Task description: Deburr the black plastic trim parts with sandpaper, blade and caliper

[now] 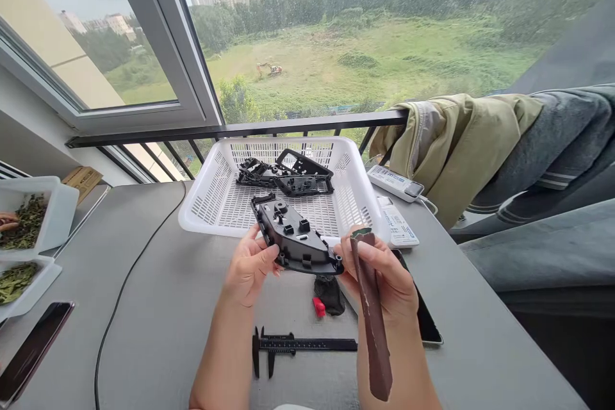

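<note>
My left hand (254, 264) grips the left end of a black molded plastic housing (298, 237), its thumb lying on the near edge. The housing is tilted, with its posts and clips facing up. In my right hand (384, 269) a folded strip of brown sandpaper (372, 320) is pinched between thumb and fingers and hangs down over the wrist. Fingers of that hand also reach the housing's right end; whether they hold it is hidden. Below the housing lie a black caliper (302, 344), a crumpled black cloth-like piece (329, 295) and a small red piece (318, 307).
A white plastic basket (202, 208) with several black plastic parts (283, 173) stands behind my hands. Power strips (396, 182) and a dark tablet-like device (427, 320) lie to the right. On the left are a phone (36, 349), a black cable (125, 278) and bins of dried leaves (62, 205).
</note>
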A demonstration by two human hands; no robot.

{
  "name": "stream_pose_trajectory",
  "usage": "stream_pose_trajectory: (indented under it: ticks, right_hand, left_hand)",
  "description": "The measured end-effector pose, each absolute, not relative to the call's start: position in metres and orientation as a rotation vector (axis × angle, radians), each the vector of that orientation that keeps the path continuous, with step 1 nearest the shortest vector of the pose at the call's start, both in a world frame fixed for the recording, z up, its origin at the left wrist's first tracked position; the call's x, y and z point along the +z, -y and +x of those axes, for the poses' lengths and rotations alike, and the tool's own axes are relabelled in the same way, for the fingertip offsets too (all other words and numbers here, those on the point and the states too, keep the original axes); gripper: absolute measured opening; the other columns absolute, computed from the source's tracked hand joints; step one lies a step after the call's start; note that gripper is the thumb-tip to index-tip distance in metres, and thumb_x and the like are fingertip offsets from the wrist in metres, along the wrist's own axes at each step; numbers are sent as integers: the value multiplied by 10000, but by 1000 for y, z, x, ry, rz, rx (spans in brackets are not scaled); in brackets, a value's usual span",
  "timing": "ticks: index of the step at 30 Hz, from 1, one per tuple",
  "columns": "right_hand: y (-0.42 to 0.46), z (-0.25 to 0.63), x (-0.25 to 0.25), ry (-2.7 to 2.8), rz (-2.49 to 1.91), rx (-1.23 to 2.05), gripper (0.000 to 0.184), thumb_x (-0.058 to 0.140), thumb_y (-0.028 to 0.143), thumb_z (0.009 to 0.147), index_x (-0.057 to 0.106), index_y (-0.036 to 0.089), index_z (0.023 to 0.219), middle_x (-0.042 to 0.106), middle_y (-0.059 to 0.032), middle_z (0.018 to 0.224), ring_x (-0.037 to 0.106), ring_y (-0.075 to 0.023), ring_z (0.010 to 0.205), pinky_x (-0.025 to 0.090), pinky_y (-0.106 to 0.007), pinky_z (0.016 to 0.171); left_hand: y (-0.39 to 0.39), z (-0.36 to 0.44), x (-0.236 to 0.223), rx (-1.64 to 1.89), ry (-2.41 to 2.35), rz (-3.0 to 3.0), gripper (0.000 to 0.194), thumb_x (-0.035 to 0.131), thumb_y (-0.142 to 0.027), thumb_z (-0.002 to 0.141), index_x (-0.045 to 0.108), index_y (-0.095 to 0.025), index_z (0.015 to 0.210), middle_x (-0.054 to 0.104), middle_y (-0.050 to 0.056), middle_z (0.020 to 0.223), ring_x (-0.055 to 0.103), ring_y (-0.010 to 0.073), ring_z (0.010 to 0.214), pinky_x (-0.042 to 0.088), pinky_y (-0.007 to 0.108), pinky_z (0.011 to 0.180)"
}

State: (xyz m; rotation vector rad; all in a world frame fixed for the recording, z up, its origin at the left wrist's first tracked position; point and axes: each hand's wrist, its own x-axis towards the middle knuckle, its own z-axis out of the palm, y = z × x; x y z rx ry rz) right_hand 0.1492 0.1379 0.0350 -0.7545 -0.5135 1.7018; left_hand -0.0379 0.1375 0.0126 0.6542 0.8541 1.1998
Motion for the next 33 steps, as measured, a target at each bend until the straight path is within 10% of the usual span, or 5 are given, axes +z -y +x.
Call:
stream_pose_trajectory:
  ticks: [5, 11, 16, 33]
  right_hand:
    - [-136, 142, 33, 543, -713, 1743, 234, 827, 285, 593, 624, 188, 656, 458, 64, 441, 364, -49, 335, 232, -130, 256]
    - [-136, 138, 32, 580, -743, 1705, 245, 824, 318, 598, 623, 189, 655, 517, 52, 458, 384, -60, 325, 261, -155, 260]
    - [-134, 135, 41, 527, -804, 1735, 261, 825, 329, 597, 608, 193, 650, 534, 51, 478, 309, -37, 292, 246, -163, 261]
    - [-135, 136, 36, 771, -964, 1613, 288, 810, 384, 614, 619, 171, 644, 565, 28, 515, 466, -91, 413, 434, -233, 440]
  left_hand:
    - [-134, -22, 14, 1466, -947, 596, 686, 764, -324, 735, 402, -290, 1317, 620, -68, 691, 553, 70, 480, 495, 180, 470]
    - [-132, -8, 8, 1576, -936, 728, 440, 850, -271, 611, 568, -231, 946, 702, -19, 815, 652, 117, 707, 530, 205, 623]
    - [-129, 0, 9, 1632, -1071, 635, 387, 836, -358, 629, 514, -200, 776, 578, -76, 568, 534, 53, 486, 433, 144, 484]
    - [-123, 5, 1, 1734, -1080, 769, 423, 747, -395, 751, 371, -259, 890, 578, -62, 727, 556, 85, 537, 425, 183, 477]
